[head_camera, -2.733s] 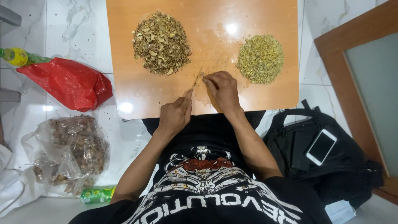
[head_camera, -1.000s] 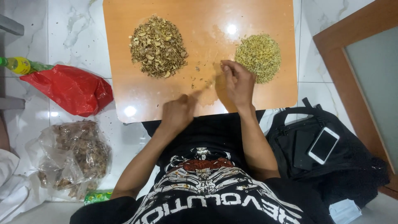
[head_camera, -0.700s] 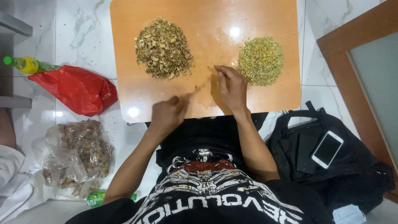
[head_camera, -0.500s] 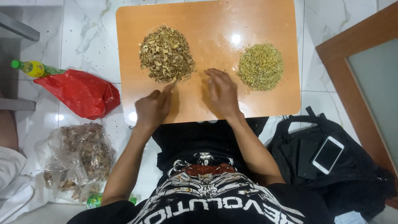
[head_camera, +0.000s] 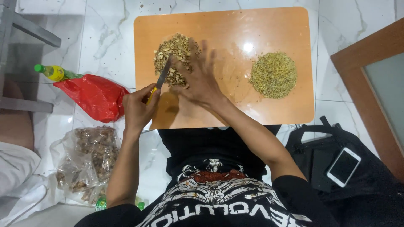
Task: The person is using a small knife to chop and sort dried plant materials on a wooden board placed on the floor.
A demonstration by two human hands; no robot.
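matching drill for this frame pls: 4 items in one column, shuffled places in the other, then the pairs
Things:
1. knife
2. red bag
3. phone
4. greenish pile

Places:
A. on the black bag, lower right
B. right part of the orange board
C. in the left hand, blade over the brown pile
D. on the floor, left of the board

Pairs: 1-C, 2-D, 3-A, 4-B

The left hand grips the knife; the right hand lies spread on the brown pile on the orange board.

Right hand [head_camera: 198,77] moved onto brown pile [head_camera: 174,56] — knife [head_camera: 162,77] too.
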